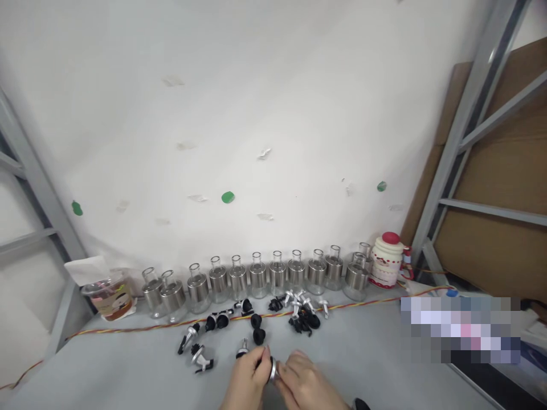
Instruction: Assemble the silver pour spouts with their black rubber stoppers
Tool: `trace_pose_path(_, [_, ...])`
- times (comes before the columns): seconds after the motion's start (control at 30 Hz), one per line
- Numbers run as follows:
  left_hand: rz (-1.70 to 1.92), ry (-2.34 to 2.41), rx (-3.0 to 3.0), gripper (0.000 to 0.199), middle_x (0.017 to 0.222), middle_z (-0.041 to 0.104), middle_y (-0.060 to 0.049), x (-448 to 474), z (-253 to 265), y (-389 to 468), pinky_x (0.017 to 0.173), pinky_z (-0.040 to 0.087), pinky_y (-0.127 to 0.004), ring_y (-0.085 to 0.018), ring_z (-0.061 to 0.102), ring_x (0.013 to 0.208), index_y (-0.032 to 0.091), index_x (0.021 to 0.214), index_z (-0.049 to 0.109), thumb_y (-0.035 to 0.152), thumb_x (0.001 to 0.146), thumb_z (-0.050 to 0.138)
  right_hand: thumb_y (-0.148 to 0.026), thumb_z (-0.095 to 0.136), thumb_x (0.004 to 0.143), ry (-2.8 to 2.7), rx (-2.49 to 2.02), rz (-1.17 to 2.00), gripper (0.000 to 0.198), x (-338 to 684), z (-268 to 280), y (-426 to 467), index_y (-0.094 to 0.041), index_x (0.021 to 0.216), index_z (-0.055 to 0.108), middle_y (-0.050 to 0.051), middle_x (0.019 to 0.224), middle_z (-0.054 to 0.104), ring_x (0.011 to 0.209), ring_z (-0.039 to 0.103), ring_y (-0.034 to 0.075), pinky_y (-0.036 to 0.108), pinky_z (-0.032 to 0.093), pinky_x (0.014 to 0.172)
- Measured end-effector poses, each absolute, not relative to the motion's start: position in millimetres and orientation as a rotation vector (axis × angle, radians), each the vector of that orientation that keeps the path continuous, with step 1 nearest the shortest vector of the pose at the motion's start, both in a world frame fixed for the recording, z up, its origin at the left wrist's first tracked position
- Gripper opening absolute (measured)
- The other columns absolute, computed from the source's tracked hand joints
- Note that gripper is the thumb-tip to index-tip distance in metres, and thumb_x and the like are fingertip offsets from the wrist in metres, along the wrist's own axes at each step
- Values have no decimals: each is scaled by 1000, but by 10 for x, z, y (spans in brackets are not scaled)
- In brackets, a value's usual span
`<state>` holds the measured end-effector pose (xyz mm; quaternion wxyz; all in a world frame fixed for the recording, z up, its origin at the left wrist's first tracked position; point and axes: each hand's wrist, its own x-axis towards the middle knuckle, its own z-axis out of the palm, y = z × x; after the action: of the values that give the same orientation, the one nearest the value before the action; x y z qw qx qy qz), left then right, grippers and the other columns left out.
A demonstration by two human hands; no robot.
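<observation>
1. At the centre, low over the bench (149,376), is the silver-and-black fitting (273,370), held between both hands.
2. The left hand (247,376) has its thumb and curled fingers closed on the fitting's left side.
3. The right hand (310,384) pinches the opposite side, fingers bunched together.
4. Just beyond the left knuckles, at eleven o'clock from the held piece, is a metal-tipped part (244,345) — partly hidden, so I cannot tell whether it is gripped.
5. Also towards eleven, farther out, are two black stoppers (258,336); between nine and ten lie two silver spouts (200,359).
6. At one o'clock is a cluster of silver and black pieces (304,319).
7. Glass bottles with metal sleeves (257,277) stand in a row from ten o'clock round past one — a ceramic jar (386,265) beside the right end.
</observation>
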<state>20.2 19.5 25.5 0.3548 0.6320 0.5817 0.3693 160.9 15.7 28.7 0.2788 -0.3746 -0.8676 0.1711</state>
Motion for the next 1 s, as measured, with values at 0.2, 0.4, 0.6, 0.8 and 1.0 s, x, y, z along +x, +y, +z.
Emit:
trace_pose_path(0.2, [938, 1508, 1774, 39, 42, 34, 6, 190, 258, 208, 45, 26, -21, -11, 37, 43, 20, 52, 36, 44, 83, 28, -14, 45, 75, -2144, -1080, 995, 20, 1647, 303, 174, -15, 66, 62, 2, 59, 58, 56, 50, 14, 23, 37, 54])
trace_pose_path(0.4, [1048, 1364, 2490, 42, 47, 53, 1, 106, 318, 135, 45, 32, -20, -11, 48, 43, 19, 56, 46, 30, 89, 22, -22, 67, 58, -1691, -838, 1911, 18, 1741, 349, 300, -11, 48, 56, -8, 39, 35, 39, 25, 3, 19, 16, 39])
trace_pose_path(0.6, [1451, 1082, 2915, 39, 47, 53, -1, 101, 468, 129, 47, 37, -21, -12, 50, 44, 20, 60, 48, 17, 87, 20, -25, 69, 53, -1513, -638, 2169, 33, 1752, 369, 317, -13, 37, 43, -9, 34, 27, 34, 19, 1, 19, 11, 35])
trace_pose_path(0.8, [1035, 1515, 2410, 33, 60, 60, -5, 165, 457, 270, 53, 40, -25, -17, 57, 55, 18, 71, 54, 26, 86, 25, -34, 51, 75, -1875, -893, 1560, 28, 1748, 438, 296, -13, 57, 55, -1, 50, 50, 46, 48, 10, 22, 37, 48])
trace_pose_path(1.0, [910, 1667, 1945, 44, 30, 38, 6, 431, 308, 619, 34, 30, -22, -14, 44, 28, 21, 51, 41, 32, 86, 16, -11, 35, 82, -2292, -1049, 267, 22, 1834, 380, 363, -14, 79, 57, 10, 78, 60, 80, 52, 21, 35, 37, 76])
